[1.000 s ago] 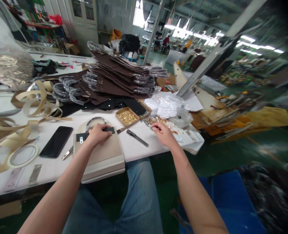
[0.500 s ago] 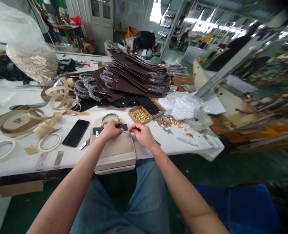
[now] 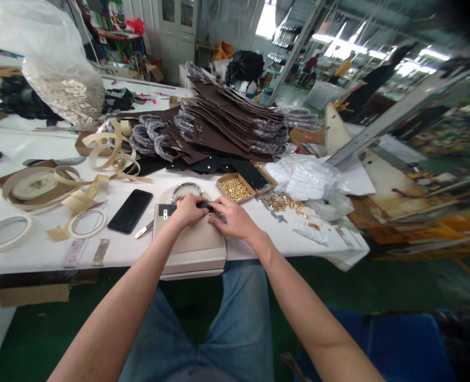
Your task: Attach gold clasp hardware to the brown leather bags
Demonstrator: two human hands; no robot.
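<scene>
A black strip (image 3: 165, 210) with a small metal fitting near its left end lies across a beige bag panel on a box (image 3: 195, 257). My left hand (image 3: 190, 210) grips the strip near its middle, fingers closed and pressing it down. At the strip's right end, my right hand (image 3: 235, 218) has its thumb and fingers closed on it, close beside the left fingertips. Any small part between the fingers is hidden. Behind the hands shows a plastic-wrapped handle (image 3: 187, 187). Left of the box lies a small metal-bladed tool (image 3: 144, 229).
A phone (image 3: 130, 211) and tape rolls (image 3: 87, 223) lie to the left. A tray of gold studs (image 3: 235, 189), loose gold hardware (image 3: 280, 202) and plastic bags (image 3: 302, 175) are at right. A stack of dark brown panels (image 3: 227, 116) stands behind.
My right hand has moved in from beside the strip's right end onto it, meeting the left fingertips. The left hand stays on the strip. The view has shifted slightly.
</scene>
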